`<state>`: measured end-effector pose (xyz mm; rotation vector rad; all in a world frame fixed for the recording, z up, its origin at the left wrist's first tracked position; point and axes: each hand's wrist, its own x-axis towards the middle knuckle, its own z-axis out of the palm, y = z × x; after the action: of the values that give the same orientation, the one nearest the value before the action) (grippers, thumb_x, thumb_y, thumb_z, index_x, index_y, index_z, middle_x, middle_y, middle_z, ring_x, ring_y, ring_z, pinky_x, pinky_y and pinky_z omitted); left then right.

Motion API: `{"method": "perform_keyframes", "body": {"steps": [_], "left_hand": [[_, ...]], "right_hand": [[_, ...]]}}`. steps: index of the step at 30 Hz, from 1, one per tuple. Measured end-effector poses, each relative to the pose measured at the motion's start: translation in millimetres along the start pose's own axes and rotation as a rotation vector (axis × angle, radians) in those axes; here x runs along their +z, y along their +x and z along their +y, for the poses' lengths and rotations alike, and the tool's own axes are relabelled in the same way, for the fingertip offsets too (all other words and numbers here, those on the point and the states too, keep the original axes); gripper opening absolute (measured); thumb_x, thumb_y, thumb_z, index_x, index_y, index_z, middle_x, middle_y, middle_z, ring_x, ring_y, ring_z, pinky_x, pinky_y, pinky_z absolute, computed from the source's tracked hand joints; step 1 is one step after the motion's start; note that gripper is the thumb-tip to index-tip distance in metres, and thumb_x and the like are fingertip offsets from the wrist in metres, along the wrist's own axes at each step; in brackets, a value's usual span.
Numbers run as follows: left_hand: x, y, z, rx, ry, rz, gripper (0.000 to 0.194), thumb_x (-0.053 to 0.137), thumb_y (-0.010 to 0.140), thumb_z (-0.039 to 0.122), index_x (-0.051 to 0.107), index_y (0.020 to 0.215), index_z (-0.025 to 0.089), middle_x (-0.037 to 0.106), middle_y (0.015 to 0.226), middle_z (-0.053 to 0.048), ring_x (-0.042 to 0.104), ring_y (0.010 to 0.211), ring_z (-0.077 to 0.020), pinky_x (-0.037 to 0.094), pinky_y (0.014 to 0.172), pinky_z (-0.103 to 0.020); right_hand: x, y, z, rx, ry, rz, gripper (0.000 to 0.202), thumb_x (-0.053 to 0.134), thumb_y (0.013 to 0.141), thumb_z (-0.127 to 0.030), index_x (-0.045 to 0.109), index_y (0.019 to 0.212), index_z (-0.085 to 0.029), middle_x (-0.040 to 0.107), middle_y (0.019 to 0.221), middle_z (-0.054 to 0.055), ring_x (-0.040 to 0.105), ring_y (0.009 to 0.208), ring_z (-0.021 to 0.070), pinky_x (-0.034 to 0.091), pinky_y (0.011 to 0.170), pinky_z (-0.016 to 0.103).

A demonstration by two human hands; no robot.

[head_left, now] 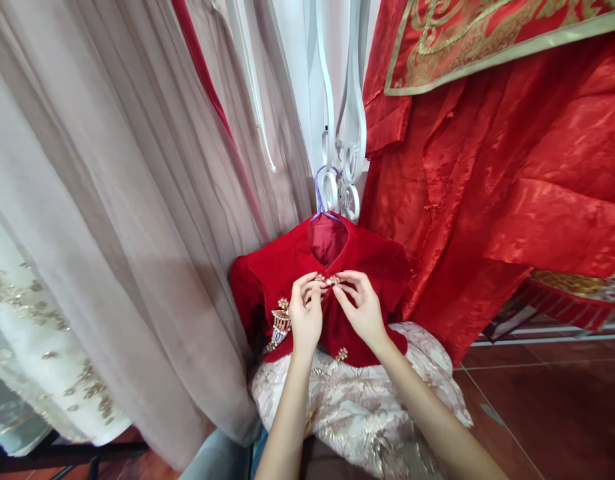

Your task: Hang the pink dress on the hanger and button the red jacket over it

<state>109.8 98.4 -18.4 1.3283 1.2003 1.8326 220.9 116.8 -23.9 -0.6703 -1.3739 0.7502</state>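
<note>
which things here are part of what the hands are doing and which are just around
In hand:
- jewelled clasp, between the fingertips of the left hand and right hand
- red velvet jacket, bearing the clasp
- purple hanger, at the jacket's collar

Just around:
- beige drapery, left
- red satin garments, right
- white scrolled metalwork, behind

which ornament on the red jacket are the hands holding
The neckline clasp, pinched by the left hand and right hand. The tasselled brooch sits lower, at picture left; the flower is below the hands.
</note>
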Motion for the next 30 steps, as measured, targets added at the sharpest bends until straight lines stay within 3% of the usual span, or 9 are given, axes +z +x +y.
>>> {"method": "perform_keyframes", "body": {"steps": [3,8,11,15,18,22,25,30], "left_hand": [[-3.8,-7,-5,-0.112,-0.074,-0.011,0.036,0.045,0.088,0.048,0.056,0.100,0.015,0.067,0.090,-0.009,0.067,0.076,-0.0148,0.057,0.064,-0.026],[-13.9,-9,-9,-0.168,-0.083,0.007,0.050,0.043,0.084,0.059,0.061,0.088,0.013,0.067,0.091,-0.011,0.067,0.077,-0.0177,0.056,0.064,-0.028],[-20.3,-6,-10,-0.193,-0.077,-0.028,0.054,0.043,0.083,0.063,0.065,0.086,0.013,0.069,0.093,-0.013,0.067,0.082,-0.0207,0.056,0.074,-0.034],[-24.4,-5,-12,-0.239,-0.056,-0.095,0.058,0.039,0.083,0.064,0.069,0.088,0.014,0.070,0.100,-0.014,0.064,0.097,-0.0234,0.048,0.093,-0.041],[-22.9,-7,-12,-0.255,-0.062,-0.142,0.058,0.038,0.085,0.062,0.070,0.092,0.015,0.069,0.108,-0.013,0.060,0.108,-0.0238,0.044,0.099,-0.042],[-21.9,-9,-8,-0.322,-0.103,-0.132,0.060,0.039,0.082,0.065,0.068,0.094,0.014,0.067,0.111,-0.014,0.060,0.105,-0.0255,0.052,0.087,-0.040],[-25.2,-9,-7,-0.360,-0.110,-0.165,0.063,0.038,0.082,0.067,0.067,0.095,0.013,0.066,0.112,-0.016,0.063,0.096,-0.0258,0.055,0.077,-0.039],[-28.4,-8,-10,-0.345,-0.092,-0.158,0.062,0.038,0.083,0.066,0.070,0.094,0.014,0.068,0.111,-0.013,0.058,0.110,-0.0253,0.041,0.101,-0.042]], "right_hand": [[7,-26,14,0.105,-0.041,0.121,0.036,0.062,0.078,-0.025,0.041,0.107,-0.024,0.053,0.103,0.005,0.060,0.089,0.0156,0.056,0.078,0.033],[25,-65,37,0.241,-0.213,-0.040,0.063,0.069,0.059,-0.020,0.032,0.110,-0.022,0.054,0.097,0.005,0.060,0.077,0.0163,0.055,0.064,0.031],[24,-68,40,0.314,-0.184,-0.105,0.042,0.057,0.065,-0.017,0.038,0.102,-0.022,0.055,0.081,0.000,0.058,0.062,0.0126,0.051,0.055,0.025],[3,-52,25,0.411,-0.146,-0.168,0.005,0.050,0.072,-0.022,0.046,0.073,-0.021,0.049,0.059,-0.004,0.051,0.048,0.0098,0.044,0.045,0.021],[-8,-44,13,0.370,-0.153,-0.171,0.011,0.056,0.073,-0.026,0.047,0.073,-0.021,0.052,0.066,-0.002,0.054,0.056,0.0113,0.044,0.044,0.020],[1,-50,16,0.324,-0.222,-0.088,0.041,0.073,0.061,-0.033,0.047,0.092,-0.021,0.056,0.088,0.003,0.058,0.067,0.0143,0.047,0.041,0.020],[11,-57,25,0.375,-0.154,-0.036,0.032,0.068,0.065,-0.032,0.048,0.088,-0.021,0.056,0.082,0.002,0.059,0.068,0.0147,0.051,0.046,0.022],[2,-51,9,0.480,0.084,-0.001,0.029,0.068,0.061,-0.025,0.050,0.083,-0.021,0.055,0.076,0.000,0.055,0.065,0.0123,0.053,0.053,0.023]]}}
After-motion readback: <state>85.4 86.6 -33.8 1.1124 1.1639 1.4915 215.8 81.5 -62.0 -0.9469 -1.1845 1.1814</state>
